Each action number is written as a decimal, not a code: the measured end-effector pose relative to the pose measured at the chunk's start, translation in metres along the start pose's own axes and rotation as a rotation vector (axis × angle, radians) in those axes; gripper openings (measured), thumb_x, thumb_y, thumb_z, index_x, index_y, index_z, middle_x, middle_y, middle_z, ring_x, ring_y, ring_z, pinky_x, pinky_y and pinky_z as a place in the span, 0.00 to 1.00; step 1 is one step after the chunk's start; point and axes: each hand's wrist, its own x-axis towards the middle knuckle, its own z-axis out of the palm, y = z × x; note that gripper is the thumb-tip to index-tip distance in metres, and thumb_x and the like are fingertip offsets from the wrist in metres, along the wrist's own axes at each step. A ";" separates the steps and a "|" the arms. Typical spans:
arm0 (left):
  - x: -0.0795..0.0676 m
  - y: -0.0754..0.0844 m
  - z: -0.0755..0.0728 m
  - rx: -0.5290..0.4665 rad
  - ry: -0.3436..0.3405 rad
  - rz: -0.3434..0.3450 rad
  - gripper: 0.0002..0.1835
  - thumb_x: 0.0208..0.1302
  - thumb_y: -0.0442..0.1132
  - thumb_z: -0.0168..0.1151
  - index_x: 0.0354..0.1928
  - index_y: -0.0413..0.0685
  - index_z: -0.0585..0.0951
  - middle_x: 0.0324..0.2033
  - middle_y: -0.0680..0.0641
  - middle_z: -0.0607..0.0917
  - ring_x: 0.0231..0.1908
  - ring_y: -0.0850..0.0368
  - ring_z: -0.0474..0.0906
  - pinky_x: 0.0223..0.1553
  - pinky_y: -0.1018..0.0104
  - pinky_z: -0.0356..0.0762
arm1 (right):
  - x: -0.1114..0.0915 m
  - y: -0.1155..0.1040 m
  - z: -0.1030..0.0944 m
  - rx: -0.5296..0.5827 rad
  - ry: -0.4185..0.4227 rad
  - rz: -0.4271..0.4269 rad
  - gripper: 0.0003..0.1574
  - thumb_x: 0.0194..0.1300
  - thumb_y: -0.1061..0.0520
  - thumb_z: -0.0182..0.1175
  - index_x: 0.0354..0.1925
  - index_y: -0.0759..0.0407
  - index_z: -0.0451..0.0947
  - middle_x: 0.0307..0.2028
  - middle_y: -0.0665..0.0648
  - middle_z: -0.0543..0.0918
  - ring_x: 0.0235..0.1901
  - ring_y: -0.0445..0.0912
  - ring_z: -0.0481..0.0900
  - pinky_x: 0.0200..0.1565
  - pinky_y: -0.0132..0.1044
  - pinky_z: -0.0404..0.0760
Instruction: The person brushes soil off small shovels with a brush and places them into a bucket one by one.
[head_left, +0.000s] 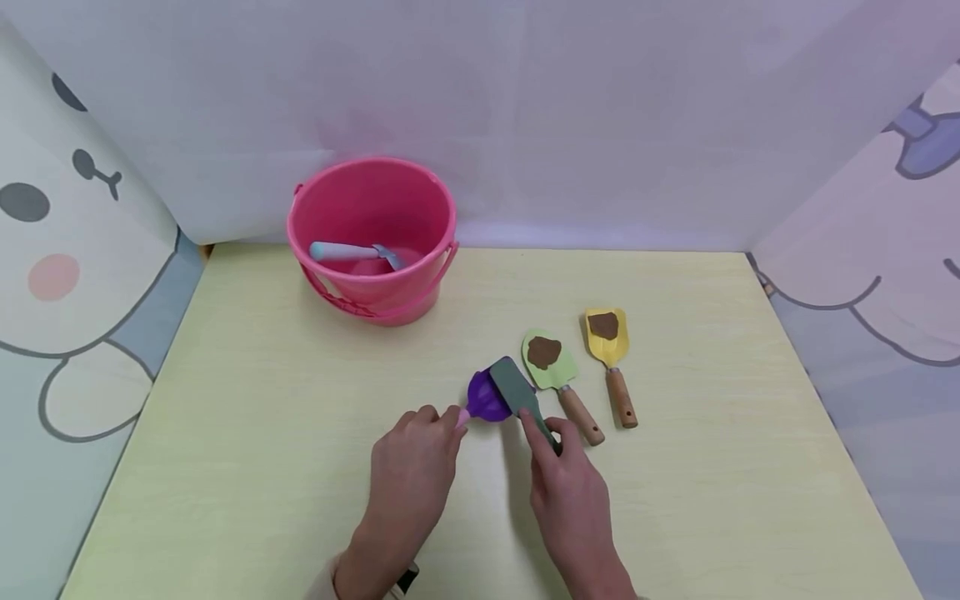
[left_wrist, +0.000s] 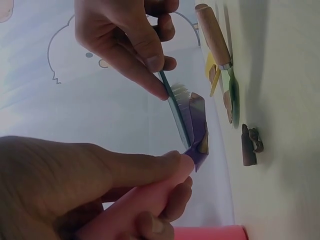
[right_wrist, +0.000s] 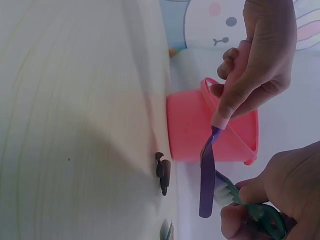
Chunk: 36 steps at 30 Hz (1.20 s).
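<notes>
My left hand (head_left: pixel 416 467) grips the pink handle of a toy shovel with a purple blade (head_left: pixel 480 398), held above the table. In my right hand (head_left: pixel 573 492) is a dark green brush (head_left: pixel 512 385), its index finger laid along the neck. The brush head overlaps the blade in the head view; its pale bristles (left_wrist: pixel 181 97) face the blade and come right up to it. A brown patch (left_wrist: pixel 204 145) shows on the blade's side toward the table. Below it, dark brown pieces (left_wrist: pixel 248 145) lie on the table, hidden in the head view.
Right of the brush lie a green shovel (head_left: pixel 566 371) and a yellow shovel (head_left: pixel 618 347), both with wooden handles and brown patches on their blades. A pink bucket (head_left: pixel 390 302) at the back left holds a tool with a light blue handle (head_left: pixel 345 251). Printed cloth hangs around the table.
</notes>
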 end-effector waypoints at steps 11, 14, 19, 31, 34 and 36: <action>0.000 0.008 0.002 -0.026 -0.008 -0.025 0.12 0.55 0.44 0.81 0.40 0.53 0.90 0.24 0.51 0.84 0.25 0.56 0.80 0.18 0.63 0.76 | -0.006 -0.003 0.006 0.017 0.037 0.025 0.44 0.47 0.79 0.73 0.63 0.55 0.83 0.46 0.63 0.80 0.21 0.43 0.77 0.21 0.31 0.76; 0.000 0.009 0.003 -0.028 -0.008 -0.027 0.12 0.55 0.43 0.81 0.40 0.52 0.90 0.23 0.51 0.84 0.24 0.56 0.79 0.18 0.64 0.76 | -0.007 -0.004 0.007 0.025 0.053 0.020 0.44 0.47 0.79 0.73 0.63 0.56 0.82 0.46 0.64 0.79 0.22 0.43 0.78 0.20 0.31 0.77; 0.000 0.010 0.003 -0.021 -0.008 -0.027 0.12 0.55 0.44 0.81 0.39 0.52 0.90 0.23 0.50 0.84 0.23 0.56 0.80 0.17 0.63 0.77 | -0.007 -0.005 0.008 0.033 0.066 0.027 0.44 0.48 0.79 0.73 0.63 0.58 0.82 0.45 0.65 0.79 0.19 0.43 0.77 0.20 0.30 0.77; 0.002 0.000 0.004 0.039 0.054 0.027 0.14 0.51 0.44 0.83 0.38 0.53 0.90 0.22 0.50 0.82 0.21 0.57 0.74 0.17 0.66 0.74 | -0.004 0.000 0.002 0.134 0.020 0.021 0.37 0.55 0.75 0.73 0.61 0.52 0.85 0.44 0.57 0.80 0.21 0.36 0.71 0.23 0.22 0.70; 0.002 -0.005 0.004 0.062 0.057 0.044 0.14 0.49 0.44 0.84 0.39 0.53 0.91 0.23 0.50 0.84 0.22 0.57 0.75 0.19 0.67 0.76 | -0.003 0.002 0.000 0.175 -0.020 0.024 0.35 0.57 0.74 0.73 0.60 0.50 0.85 0.43 0.54 0.80 0.23 0.34 0.71 0.24 0.20 0.69; 0.003 -0.007 0.002 0.072 0.050 0.052 0.15 0.49 0.44 0.84 0.39 0.52 0.91 0.24 0.50 0.85 0.23 0.56 0.77 0.21 0.67 0.77 | -0.003 0.003 -0.001 0.165 -0.036 0.022 0.35 0.56 0.74 0.73 0.60 0.50 0.86 0.43 0.53 0.80 0.22 0.33 0.70 0.23 0.21 0.68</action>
